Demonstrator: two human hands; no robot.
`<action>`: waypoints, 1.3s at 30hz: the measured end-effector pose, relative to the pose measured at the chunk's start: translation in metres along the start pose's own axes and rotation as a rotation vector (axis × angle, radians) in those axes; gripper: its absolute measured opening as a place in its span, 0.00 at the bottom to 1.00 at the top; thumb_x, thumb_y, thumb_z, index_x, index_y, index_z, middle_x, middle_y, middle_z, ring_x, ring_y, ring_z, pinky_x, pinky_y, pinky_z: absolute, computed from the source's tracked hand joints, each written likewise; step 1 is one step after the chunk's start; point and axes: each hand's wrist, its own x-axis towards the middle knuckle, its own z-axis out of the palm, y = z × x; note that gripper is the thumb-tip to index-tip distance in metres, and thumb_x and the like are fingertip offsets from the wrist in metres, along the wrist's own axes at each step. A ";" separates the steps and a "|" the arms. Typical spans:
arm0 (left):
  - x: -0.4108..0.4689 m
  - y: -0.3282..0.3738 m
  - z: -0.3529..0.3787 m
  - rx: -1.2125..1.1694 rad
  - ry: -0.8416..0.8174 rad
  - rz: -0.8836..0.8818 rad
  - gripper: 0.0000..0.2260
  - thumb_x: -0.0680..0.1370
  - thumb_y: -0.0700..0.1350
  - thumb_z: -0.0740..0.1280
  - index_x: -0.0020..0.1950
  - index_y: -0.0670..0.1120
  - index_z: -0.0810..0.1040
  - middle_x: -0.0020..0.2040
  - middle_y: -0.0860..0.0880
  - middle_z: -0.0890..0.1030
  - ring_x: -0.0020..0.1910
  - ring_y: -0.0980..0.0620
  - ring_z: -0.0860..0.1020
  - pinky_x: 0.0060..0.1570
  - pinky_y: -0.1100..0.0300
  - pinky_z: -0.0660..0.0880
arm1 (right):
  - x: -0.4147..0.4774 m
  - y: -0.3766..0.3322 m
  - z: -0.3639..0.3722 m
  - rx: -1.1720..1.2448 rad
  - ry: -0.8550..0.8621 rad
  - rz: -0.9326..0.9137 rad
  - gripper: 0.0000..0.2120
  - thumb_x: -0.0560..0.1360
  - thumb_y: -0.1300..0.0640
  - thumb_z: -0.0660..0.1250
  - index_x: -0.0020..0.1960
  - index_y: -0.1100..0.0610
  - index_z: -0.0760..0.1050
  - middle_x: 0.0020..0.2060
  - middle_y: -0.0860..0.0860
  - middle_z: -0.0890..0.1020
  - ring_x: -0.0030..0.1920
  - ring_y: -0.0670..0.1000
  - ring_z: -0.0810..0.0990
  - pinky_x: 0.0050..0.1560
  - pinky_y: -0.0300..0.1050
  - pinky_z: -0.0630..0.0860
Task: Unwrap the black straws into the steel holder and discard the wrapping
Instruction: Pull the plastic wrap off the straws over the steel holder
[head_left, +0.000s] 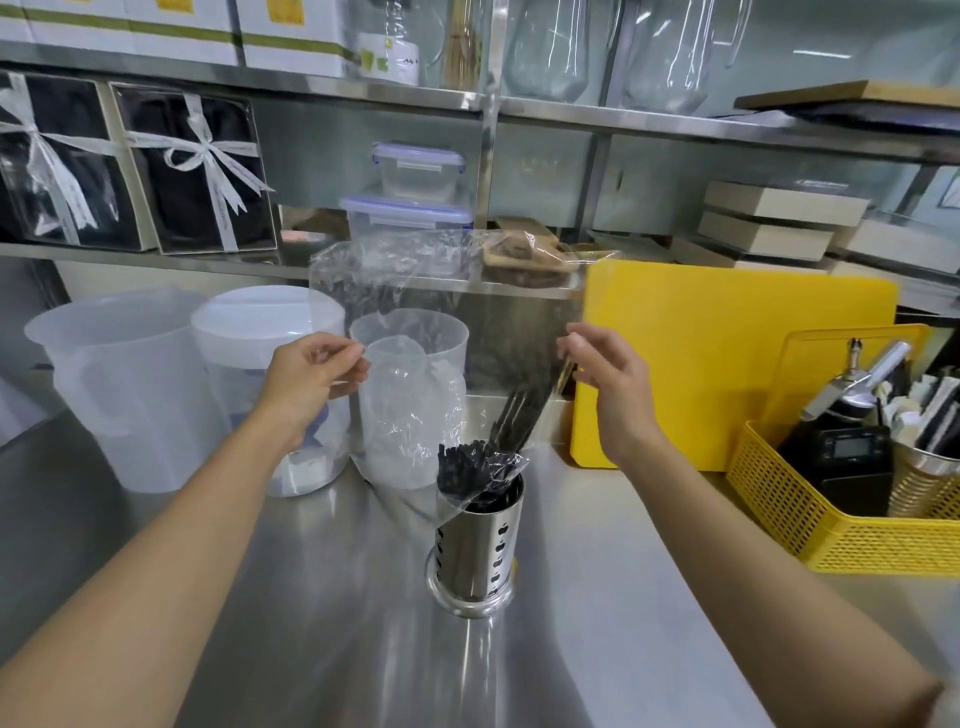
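Note:
A perforated steel holder (475, 551) stands on the steel counter, in the middle of the head view. A bundle of black straws (465, 470) sticks out of its top, with a few more straws (522, 415) leaning up to the right. A clear plastic wrapping (395, 291) is stretched upward above the holder, and its lower end still reaches the straw tops. My left hand (317, 374) pinches the wrapping's left edge. My right hand (608, 379) pinches its right edge. Both hands are raised above and behind the holder.
Translucent plastic jugs (124, 384) and a measuring cup (410, 405) stand behind the holder at left. A yellow cutting board (727, 364) leans at the back right. A yellow basket (852, 540) of tools sits at far right. Steel shelves (363, 93) with boxes run across the back.

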 end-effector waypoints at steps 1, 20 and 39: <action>0.001 0.000 0.000 -0.005 0.001 0.002 0.07 0.76 0.36 0.64 0.40 0.45 0.77 0.27 0.55 0.82 0.29 0.61 0.80 0.36 0.68 0.79 | 0.003 -0.004 -0.002 -0.012 0.026 -0.031 0.03 0.72 0.59 0.68 0.45 0.56 0.78 0.37 0.45 0.82 0.36 0.37 0.78 0.37 0.28 0.72; 0.003 0.011 -0.006 -0.007 0.102 0.168 0.10 0.75 0.35 0.65 0.38 0.48 0.77 0.28 0.58 0.82 0.34 0.60 0.79 0.46 0.66 0.76 | 0.021 -0.044 -0.005 -0.142 0.034 -0.084 0.05 0.71 0.62 0.69 0.39 0.53 0.79 0.34 0.48 0.81 0.36 0.43 0.77 0.40 0.36 0.73; 0.006 0.046 -0.001 0.018 0.114 0.336 0.12 0.72 0.33 0.68 0.40 0.50 0.77 0.31 0.62 0.83 0.38 0.65 0.81 0.43 0.72 0.74 | 0.026 -0.065 -0.020 -0.265 -0.040 -0.145 0.07 0.71 0.64 0.69 0.38 0.53 0.77 0.33 0.50 0.79 0.31 0.38 0.76 0.35 0.29 0.72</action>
